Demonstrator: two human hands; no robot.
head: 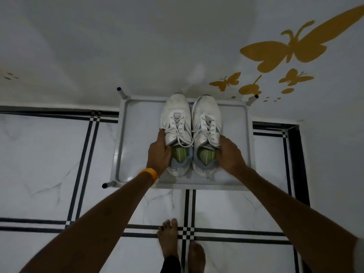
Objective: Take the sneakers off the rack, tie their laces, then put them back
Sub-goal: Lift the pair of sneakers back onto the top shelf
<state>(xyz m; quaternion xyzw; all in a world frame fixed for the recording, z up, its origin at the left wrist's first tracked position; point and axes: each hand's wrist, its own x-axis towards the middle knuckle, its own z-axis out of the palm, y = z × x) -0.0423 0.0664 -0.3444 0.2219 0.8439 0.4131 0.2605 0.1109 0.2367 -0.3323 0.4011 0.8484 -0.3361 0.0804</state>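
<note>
Head view: both hands on the sneakers

Left hand [160, 152] has its fingers closed on the left sneaker [176, 123]; right hand [229, 152] likewise grips the right sneaker [206, 121]. Both shoes sit side by side on the rack [136, 134], laces loose.

White marble-look floor tiles [45, 160] are bordered by paired black inlay lines [84, 164], with chequered squares [188, 232] at the crossings. A pale wall [118, 46] is decorated with yellow butterfly decals [295, 44], one large and several small. Two bare feet [169, 237] are seen on the tiles.
</note>
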